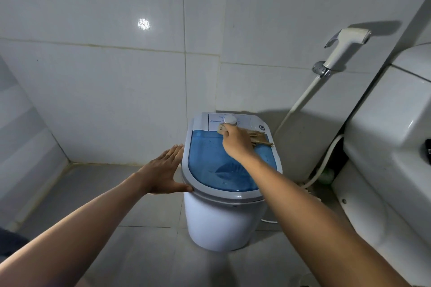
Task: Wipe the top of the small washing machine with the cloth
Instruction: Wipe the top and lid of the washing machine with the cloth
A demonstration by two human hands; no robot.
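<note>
The right hand (pixel 235 141) grips the cloth (pixel 257 138), its fingers curled down over the near end of it at the far edge of the lid (pixel 210 161), just in front of the white dial (pixel 230 120). The cloth is tan and bunched; most of it trails out to the right of the hand, across the back right corner of the washer (pixel 224 216), lying on the seam between the blue lid and the pale control panel (pixel 215 122). A small pale corner of it pokes out on the left side of the knuckles. The left hand (pixel 163 171) holds nothing: its fingers are straight and together, laid flat along the washer's left side, fingertips at the grey rim (pixel 186 170) and the thumb touching the rim's near left curve. The washer stands upright on the tiled floor (pixel 140 251), in the corner against the tiled wall (pixel 105 88), a white round tub with a grey rim and a see-through blue lid, through which a darker fin-like shape shows. The lid is down. A small round button sits at the panel's right end. To the right of the washer, a white hose (pixel 300 98) runs up the wall to a sprayer (pixel 345 44) hung in a metal holder. Farther right stands a white toilet tank (pixel 384 135), with a second hose (pixel 326 163) curving down between it and the washer. Both forearms reach in from the bottom of the view.
</note>
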